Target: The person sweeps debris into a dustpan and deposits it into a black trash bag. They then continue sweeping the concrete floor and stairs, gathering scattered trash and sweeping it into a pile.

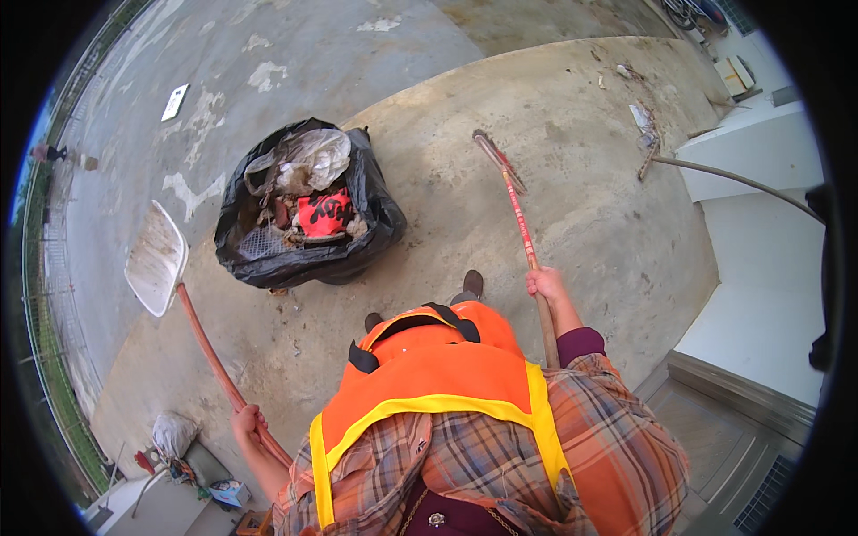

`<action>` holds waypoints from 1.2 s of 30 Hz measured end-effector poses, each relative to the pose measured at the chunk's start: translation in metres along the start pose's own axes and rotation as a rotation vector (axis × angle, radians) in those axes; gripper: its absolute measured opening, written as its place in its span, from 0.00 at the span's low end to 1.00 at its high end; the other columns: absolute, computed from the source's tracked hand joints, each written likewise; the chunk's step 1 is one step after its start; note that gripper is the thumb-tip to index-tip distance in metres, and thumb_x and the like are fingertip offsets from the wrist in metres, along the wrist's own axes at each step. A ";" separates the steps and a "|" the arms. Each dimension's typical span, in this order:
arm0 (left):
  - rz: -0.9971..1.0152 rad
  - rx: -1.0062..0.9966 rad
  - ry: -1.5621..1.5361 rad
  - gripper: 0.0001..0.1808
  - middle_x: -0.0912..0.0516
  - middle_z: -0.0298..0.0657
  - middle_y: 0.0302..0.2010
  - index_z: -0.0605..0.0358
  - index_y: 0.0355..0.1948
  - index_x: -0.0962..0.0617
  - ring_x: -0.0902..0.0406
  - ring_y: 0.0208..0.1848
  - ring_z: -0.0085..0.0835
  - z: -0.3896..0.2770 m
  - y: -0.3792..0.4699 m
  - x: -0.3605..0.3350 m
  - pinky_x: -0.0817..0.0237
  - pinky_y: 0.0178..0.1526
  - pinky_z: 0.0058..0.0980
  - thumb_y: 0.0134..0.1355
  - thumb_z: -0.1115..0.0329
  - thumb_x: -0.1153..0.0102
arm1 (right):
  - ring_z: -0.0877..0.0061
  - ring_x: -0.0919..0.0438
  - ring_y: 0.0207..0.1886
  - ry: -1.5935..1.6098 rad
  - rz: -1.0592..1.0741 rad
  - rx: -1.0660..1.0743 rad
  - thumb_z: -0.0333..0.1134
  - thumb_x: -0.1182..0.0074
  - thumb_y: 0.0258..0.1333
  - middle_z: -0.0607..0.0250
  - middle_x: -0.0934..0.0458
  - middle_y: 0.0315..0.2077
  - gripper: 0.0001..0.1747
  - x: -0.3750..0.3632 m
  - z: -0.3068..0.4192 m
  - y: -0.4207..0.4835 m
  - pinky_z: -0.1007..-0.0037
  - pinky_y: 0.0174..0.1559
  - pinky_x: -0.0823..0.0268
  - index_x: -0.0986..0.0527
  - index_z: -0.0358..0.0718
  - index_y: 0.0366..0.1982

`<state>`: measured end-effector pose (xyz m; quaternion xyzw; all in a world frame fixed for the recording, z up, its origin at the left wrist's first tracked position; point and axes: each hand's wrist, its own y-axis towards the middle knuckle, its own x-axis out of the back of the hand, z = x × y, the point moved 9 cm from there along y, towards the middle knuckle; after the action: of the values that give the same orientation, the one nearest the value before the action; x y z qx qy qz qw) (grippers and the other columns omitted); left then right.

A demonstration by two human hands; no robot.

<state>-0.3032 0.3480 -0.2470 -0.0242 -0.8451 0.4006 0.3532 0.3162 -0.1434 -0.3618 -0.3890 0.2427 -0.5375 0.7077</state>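
Observation:
My left hand (pixel 249 422) is wrapped around the reddish wooden handle of a shovel (pixel 213 348). Its wide, dirt-smeared white blade (pixel 157 261) is held out to the left of an open black garbage bag (pixel 375 201). In the bag lie a crumpled clear plastic bag (pixel 318 157), a red piece with black markings (pixel 325 213), a grey mesh piece (pixel 263 242) and brown debris. My right hand (pixel 549 283) grips the shaft of a long-handled broom (pixel 520 218), partly covered in red. The broom's narrow head (pixel 499 161) is at the concrete floor, right of the bag.
A white flat object (pixel 175 102) lies on the far concrete. Litter (pixel 645 127) is by the white wall (pixel 744 167) at right, where a thin pole (pixel 730 177) sticks out. A stuffed sack (pixel 174 434) and other items stand lower left. A distant person (pixel 50 153) is at far left.

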 end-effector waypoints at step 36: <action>0.804 -0.182 0.750 0.08 0.28 0.39 0.17 0.60 0.26 0.29 0.30 0.14 0.29 -0.523 -0.404 -1.045 0.37 0.16 0.29 0.48 0.77 0.41 | 0.60 0.22 0.29 -0.270 -0.473 0.098 0.32 0.49 0.42 0.48 0.23 0.27 0.22 0.514 0.399 0.267 0.64 0.31 0.31 0.28 0.36 0.45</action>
<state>0.8999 0.0803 -0.3454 -0.5161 -0.6170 0.3932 0.4454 0.9291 -0.4844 -0.3086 -0.4684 0.0222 -0.6422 0.6063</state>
